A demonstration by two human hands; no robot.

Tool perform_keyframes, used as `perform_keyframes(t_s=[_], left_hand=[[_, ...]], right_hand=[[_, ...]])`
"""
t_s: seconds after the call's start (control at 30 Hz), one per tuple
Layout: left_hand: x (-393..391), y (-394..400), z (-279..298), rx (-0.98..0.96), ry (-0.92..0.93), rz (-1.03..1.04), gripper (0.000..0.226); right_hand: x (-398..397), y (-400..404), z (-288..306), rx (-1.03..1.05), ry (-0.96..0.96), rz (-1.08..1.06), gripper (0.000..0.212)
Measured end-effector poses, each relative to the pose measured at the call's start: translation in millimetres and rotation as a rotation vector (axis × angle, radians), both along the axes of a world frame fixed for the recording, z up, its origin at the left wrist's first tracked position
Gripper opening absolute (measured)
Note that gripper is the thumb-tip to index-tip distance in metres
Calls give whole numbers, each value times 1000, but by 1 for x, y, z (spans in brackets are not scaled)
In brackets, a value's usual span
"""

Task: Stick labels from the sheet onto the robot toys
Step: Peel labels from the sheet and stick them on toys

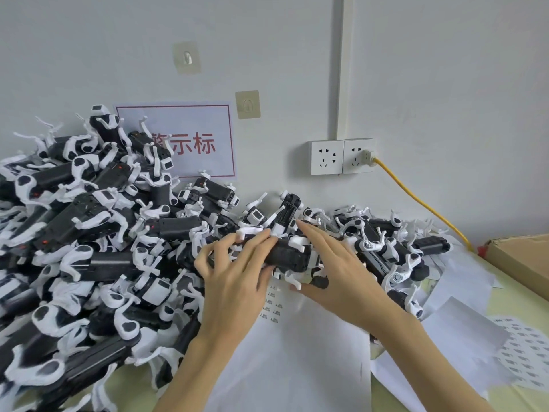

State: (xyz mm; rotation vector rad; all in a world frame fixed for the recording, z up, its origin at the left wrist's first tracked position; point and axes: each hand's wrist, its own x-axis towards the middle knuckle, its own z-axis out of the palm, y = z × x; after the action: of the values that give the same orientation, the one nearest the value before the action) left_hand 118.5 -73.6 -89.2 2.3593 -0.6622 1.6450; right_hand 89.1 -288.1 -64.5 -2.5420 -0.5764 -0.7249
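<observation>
A black and white robot dog toy (289, 257) lies on its side between my hands, just above the label sheet (285, 352). My left hand (234, 278) rests on the toy's left end with fingers spread over its body. My right hand (335, 266) holds the toy's right end, thumb underneath and fingers on top. The white sheet lies on the table under my wrists and still carries a few small printed labels (271, 304) near its top left. Whether a label is on a fingertip cannot be seen.
A big heap of robot toys (89, 239) fills the left side, and a smaller heap (386, 242) lies right against the wall. Used sheets (463, 331) and another label sheet (525, 358) lie at right, near a cardboard box (523, 257). A yellow cable (421, 200) runs from a wall socket (341, 157).
</observation>
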Motion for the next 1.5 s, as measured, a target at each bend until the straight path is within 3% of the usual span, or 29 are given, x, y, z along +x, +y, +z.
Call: perform_keyframes(t_s=[0.2, 0.33, 0.43, 0.57, 0.63, 0.77, 0.97, 1.17, 1.23, 1.37, 1.5], left_hand=[[1, 0, 0, 18, 19, -44, 46], [0, -3, 1, -54, 189, -89, 68], [-5, -7, 7, -323, 365, -301, 76], [-13, 0, 21, -844, 880, -815, 75], [-14, 0, 22, -928, 998, -971, 66], [-12, -3, 22, -1030, 1013, -1070, 46], [-14, -3, 27, -1129, 936, -986, 67], [-14, -5, 21, -1082, 931, -855, 47], [-15, -7, 21, -1075, 925, -837, 39], [-15, -6, 22, -1020, 884, -790, 36], [-13, -3, 24, -975, 866, -851, 38]], right_hand=[[-1, 6, 0, 95, -102, -88, 70], [-2, 2, 0, 194, -79, -119, 68], [-3, 0, 5, 422, 3, -46, 63], [-5, -1, 11, 659, 185, 113, 33], [-8, 0, 14, 722, 223, 179, 42], [-10, -1, 18, 713, 271, 201, 61], [-14, 1, 21, 708, 375, 228, 52], [-10, 9, 14, 787, 396, 208, 35], [-8, 10, 12, 800, 418, 195, 40], [-3, 8, 6, 888, 536, 233, 55], [2, 4, 8, 1170, 592, 391, 47]])
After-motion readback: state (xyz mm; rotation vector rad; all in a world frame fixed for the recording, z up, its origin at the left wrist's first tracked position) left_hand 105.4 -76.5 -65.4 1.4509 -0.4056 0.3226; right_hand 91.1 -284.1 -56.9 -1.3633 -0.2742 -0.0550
